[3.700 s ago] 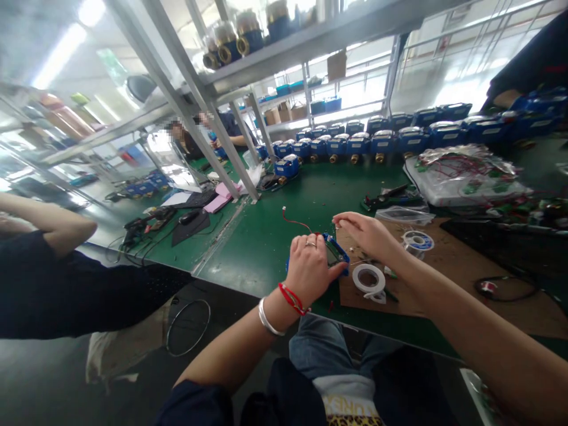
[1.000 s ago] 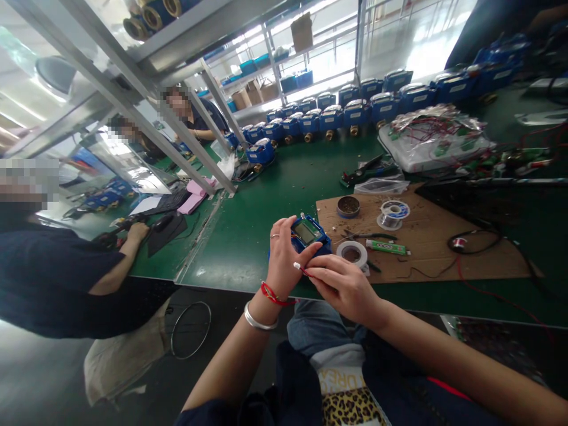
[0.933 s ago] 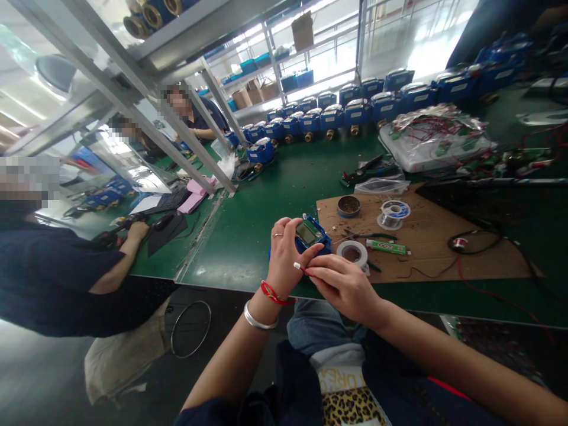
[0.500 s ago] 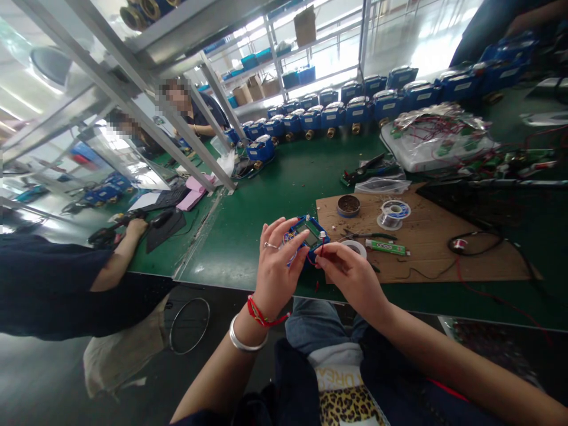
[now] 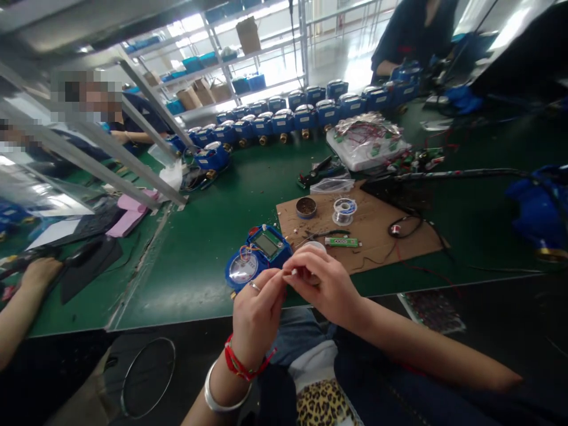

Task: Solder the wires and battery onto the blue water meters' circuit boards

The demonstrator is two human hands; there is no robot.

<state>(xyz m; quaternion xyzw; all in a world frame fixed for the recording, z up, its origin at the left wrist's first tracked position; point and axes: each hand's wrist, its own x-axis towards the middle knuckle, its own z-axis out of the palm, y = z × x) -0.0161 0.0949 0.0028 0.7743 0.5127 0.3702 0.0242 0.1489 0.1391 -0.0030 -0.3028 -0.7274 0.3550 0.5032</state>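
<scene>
My left hand (image 5: 257,310) and my right hand (image 5: 328,287) meet at the fingertips above the bench's front edge. Both are closed in a pinch, and whatever is between them is too small to name. Just beyond my left hand lies a blue meter (image 5: 280,255), apart from my fingers. Its cover is open, baring a grey display (image 5: 267,243) on a green circuit board, with thin wires running to a round clear dial (image 5: 243,269). A white tape roll (image 5: 316,246) is partly hidden behind my right hand.
Cardboard (image 5: 377,254) bears a solder spool (image 5: 344,211), a round tin (image 5: 306,207), a green-labelled stick (image 5: 341,242) and pliers (image 5: 331,234). Blue meters (image 5: 283,121) line the bench's back. A bagged stack of wired boards (image 5: 368,142) stands right. Co-workers sit left and across.
Both hands have left the blue meter and come nearer to me, fingertips now together. The meter stays on the bench with its display uncovered. My view has swung to the right.
</scene>
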